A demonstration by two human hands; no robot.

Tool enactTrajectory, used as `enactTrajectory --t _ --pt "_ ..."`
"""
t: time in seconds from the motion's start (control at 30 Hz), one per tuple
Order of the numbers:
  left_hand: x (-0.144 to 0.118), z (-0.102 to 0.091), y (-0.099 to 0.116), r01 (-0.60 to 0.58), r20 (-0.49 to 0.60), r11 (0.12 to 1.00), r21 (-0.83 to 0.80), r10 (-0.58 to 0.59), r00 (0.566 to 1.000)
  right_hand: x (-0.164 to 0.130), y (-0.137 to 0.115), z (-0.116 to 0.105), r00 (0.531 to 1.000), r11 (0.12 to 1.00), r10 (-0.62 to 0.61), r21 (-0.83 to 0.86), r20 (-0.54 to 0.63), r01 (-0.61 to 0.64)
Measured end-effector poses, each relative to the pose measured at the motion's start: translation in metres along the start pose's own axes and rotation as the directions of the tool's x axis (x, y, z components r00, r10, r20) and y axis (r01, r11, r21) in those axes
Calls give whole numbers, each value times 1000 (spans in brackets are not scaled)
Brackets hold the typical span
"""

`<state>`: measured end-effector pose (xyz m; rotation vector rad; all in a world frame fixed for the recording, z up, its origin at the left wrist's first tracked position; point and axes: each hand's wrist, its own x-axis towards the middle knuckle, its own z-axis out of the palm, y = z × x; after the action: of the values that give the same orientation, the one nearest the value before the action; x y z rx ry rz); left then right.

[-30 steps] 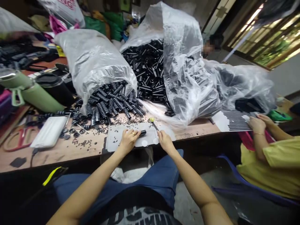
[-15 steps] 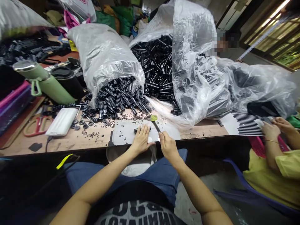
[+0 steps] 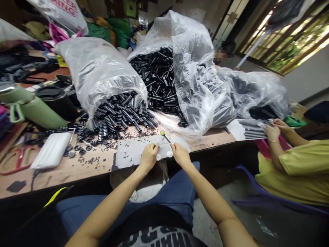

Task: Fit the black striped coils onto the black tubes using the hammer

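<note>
While the left bag point(image 3: 102, 65) spills ribbed rollers point(image 3: 119, 113), the middle bag point(image 3: 192, 58) holds smooth tubes point(image 3: 161, 82).
Table point(image 3: 213, 141) wood shows right of the pale sheet point(image 3: 133, 145) at the near edge; over it, the right hand point(image 3: 181, 154) pinches a yellow-headed tool point(image 3: 167, 138), the left hand point(image 3: 149, 156) curls its fingers, on what I can't tell.

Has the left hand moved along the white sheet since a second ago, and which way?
Yes: judged against the white sheet, the left hand has moved to the right, closer to the pale round spots.
</note>
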<state>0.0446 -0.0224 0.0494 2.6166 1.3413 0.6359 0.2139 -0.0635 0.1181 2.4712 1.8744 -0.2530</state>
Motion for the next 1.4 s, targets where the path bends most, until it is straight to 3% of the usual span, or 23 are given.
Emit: enactTrajectory --t 0.17,0.27,0.33,0.4,0.5,0.57,0.67,0.8,0.9,0.97,1.0,1.03,1.07,1.13,1.2,1.27,1.33,1.37,1.4 --pt "-57 5 19 -225 -105 962 -153 211 972 20 38 17 997 997 68 -22 -45 -69" --pt "-91 8 22 -268 -101 946 -182 253 962 36 41 19 991 999 43 -1 -125 -43" --pt "-94 3 15 -264 -86 951 -160 253 964 57 40 9 974 999 -32 -42 -224 23" --pt "-73 -9 -4 -247 -95 965 -89 239 966 88 44 -8 947 988 -118 -135 -299 80" --pt "-8 -32 -50 -161 -102 982 99 171 980 137 56 -33 946 979 -151 -179 -287 102" --pt "38 -40 -84 -152 -19 966 210 160 987 162 66 -43 952 971 -184 -198 -245 137" --pt "85 -40 -123 -256 103 925 281 236 966 180 78 -50 947 944 -273 -234 -170 231" --pt "103 -27 -147 -386 155 889 245 357 921 184 86 -55 914 897 -392 -263 -106 354" --pt "100 -24 -148 -392 81 915 99 385 919 180 85 -60 893 880 -437 -256 -106 400" --pt "94 -26 -139 -279 -19 956 -93 278 960 171 78 -60 882 884 -444 -239 -161 401" --pt "90 -28 -131 -172 -67 961 -217 161 985 163 73 -57 875 889 -442 -229 -198 397" --pt "86 -30 -120 -37 -93 927 -374 3 996 154 65 -52 869 893 -438 -223 -229 392" --pt "82 -32 -108 97 -80 839 -535 -164 983 143 55 -45 858 895 -440 -210 -266 394" --pt "74 -37 -83 277 51 578 -767 -376 925 118 31 -24 818 883 -469 -175 -333 435" --pt "68 -41 -58 388 273 276 -879 -376 885 94 5 1 658 799 -534 -62 -530 598" --pt "63 -46 -40 500 471 22 -866 -301 829 72 -17 23 524 674 -597 -26 -607 739" --pt "58 -50 -29 572 587 -141 -808 -282 759 54 -31 35 495 611 -646 -5 -581 792" --pt "55 -50 -27 582 596 -146 -800 -310 741 46 -34 36 504 603 -666 1 -550 798" --pt "52 -50 -26 579 569 -92 -810 -363 738 40 -36 35 520 605 -678 8 -519 797"
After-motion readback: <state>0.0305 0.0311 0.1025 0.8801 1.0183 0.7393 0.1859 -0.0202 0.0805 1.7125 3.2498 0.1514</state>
